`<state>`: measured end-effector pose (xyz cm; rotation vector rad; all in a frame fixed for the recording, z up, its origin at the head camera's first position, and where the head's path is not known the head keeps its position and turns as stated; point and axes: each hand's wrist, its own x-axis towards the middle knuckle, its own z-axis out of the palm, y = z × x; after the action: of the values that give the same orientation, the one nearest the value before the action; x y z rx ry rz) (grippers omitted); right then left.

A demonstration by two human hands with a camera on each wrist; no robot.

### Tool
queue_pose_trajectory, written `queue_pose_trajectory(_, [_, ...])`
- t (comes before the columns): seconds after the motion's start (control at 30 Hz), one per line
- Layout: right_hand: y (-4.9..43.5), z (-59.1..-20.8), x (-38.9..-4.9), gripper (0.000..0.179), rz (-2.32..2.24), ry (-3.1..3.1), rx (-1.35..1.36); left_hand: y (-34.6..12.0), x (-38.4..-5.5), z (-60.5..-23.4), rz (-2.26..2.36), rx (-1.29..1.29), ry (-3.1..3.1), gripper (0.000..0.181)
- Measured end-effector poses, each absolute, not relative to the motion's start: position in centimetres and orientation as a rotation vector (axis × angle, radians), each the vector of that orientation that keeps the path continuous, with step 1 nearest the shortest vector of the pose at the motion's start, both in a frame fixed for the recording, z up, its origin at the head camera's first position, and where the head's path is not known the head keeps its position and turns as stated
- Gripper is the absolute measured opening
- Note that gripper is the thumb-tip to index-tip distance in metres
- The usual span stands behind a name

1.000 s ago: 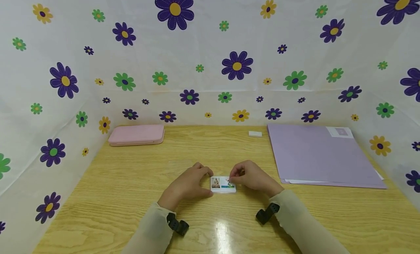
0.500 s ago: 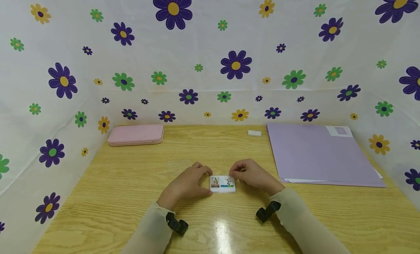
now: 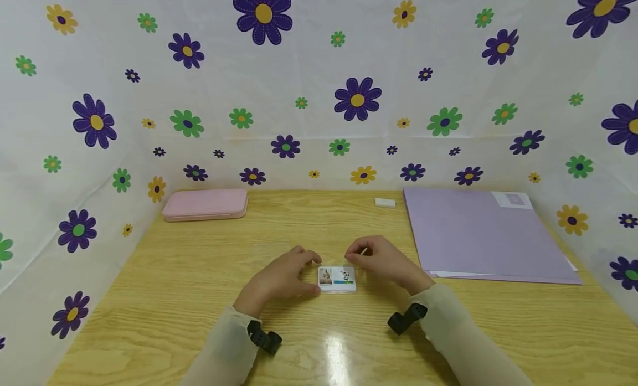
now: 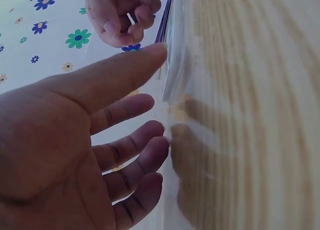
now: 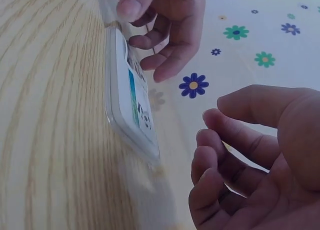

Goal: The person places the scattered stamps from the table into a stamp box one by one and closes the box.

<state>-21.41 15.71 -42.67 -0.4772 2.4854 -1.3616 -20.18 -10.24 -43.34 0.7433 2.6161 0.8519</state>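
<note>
A small flat white case with rounded corners lies on the wooden table, picture side up. Its top carries a figure photo on the left, a panda on the right and a blue-green strip. Beside its left edge rests my left hand, thumb near the front corner and fingers near the back one, spread apart. Past the back right corner hovers my right hand, fingers loosely bent and nothing visible between them. In the right wrist view the white case shows its thickness and a clear lower rim, apart from the right fingertips.
At the back left lies a pink pencil case. A white eraser-like block sits at the back, left of a large purple folder with papers under it. A faint clear sheet lies behind the left hand. Flowered cloth walls three sides.
My right hand has drawn back and up from the white case's right side, where its fingertips overlapped the panda picture. The left hand and the case have hardly moved.
</note>
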Motion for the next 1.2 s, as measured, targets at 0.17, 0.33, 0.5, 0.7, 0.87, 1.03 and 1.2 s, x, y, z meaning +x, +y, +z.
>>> queue_pose_trajectory(0.17, [15.1,-42.1,-21.3,0.016,-1.360,2.486,-0.555,-10.6,-20.1,-43.2,0.848,0.759,2.647,0.049])
queue_pose_trajectory(0.33, [14.5,-41.8,-21.3,0.017,-1.366,2.505,-0.611,-11.1,-20.2,-43.3,0.839,0.750,2.689,0.043])
queue_pose_trajectory(0.5, [13.5,-41.5,-21.1,0.021,-1.333,2.552,-0.693,-11.5,-20.1,-43.2,0.854,0.733,2.709,0.040])
queue_pose_trajectory(0.7, [11.8,-41.0,-21.2,0.026,-1.285,2.580,-0.735,-12.7,-19.9,-42.8,0.867,0.706,2.746,0.039])
queue_pose_trajectory(0.87, [10.3,-40.8,-21.5,0.031,-1.271,2.558,-0.747,-14.1,-19.8,-42.3,0.870,0.641,2.774,0.038])
queue_pose_trajectory(1.03, [9.2,-40.7,-21.8,0.035,-1.273,2.521,-0.760,-15.4,-20.0,-42.0,0.835,0.606,2.799,0.040])
queue_pose_trajectory(1.2, [8.0,-40.6,-22.1,0.039,-1.241,2.506,-0.783,-16.7,-20.3,-41.8,0.836,0.592,2.806,0.046])
